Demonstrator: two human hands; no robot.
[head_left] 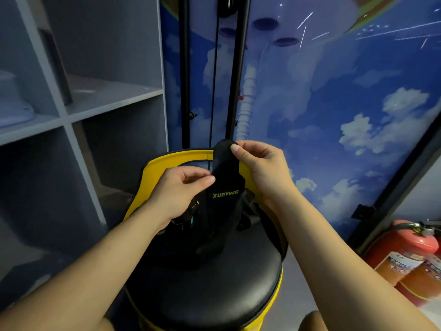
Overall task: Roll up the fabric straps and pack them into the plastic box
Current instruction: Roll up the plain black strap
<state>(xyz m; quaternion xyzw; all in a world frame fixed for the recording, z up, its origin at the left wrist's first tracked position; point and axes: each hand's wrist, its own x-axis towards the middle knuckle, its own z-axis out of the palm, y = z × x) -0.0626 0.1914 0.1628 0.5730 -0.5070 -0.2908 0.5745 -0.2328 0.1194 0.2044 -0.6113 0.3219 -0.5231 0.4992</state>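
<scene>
Black fabric strap, lettered in yellow, was held upright above a black stool seat with a yellow back. Right hand pinched its folded top end between thumb and fingers; left hand pinched its edge lower down. More straps lay heaped on the seat. Plastic box was not in view. Judgement: rolling was only starting; next move calls for turning the top end down tightly.

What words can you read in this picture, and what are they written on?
"XUEYING": yellow-green letters on the black fabric strap that both hands pinch.
Fire extinguisher labels: print too blurred to read.
Small yellow tag by the left hand: too small to read.
</scene>
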